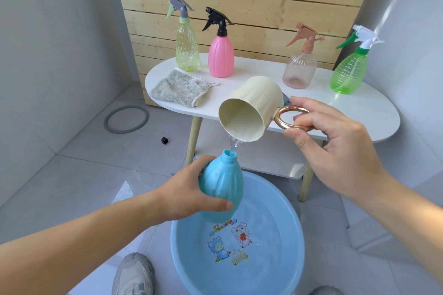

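Shows a refill under way above the far rim of a blue basin [298, 223] with water in it; holds, in the left hand [191, 195], a capless blue bottle [221, 184], fingers and thumb curled round its belly, neck tilted up and away; pinches, in the right hand [335, 148], the rose-gold ring handle [291, 118] of a cream cup [249, 108], tipped mouth-down just above the bottle's neck, in front of the front edge of a white table [359, 112]; sends a thin stream of water [235, 143] from the cup's lip toward the opening, possibly not all landing inside.

To pour well: keep the lip directly over the narrow neck; tilt slowly for a thin, steady stream; bring the bottle nearer upright and hold it firm against slipping when wet; stay over the basin to catch spills; stop short of the neck, leaving room for a spray head.

Along the table's back edge, four spray bottles [220, 55] with triggers; near its left end, a grey cloth [179, 88].
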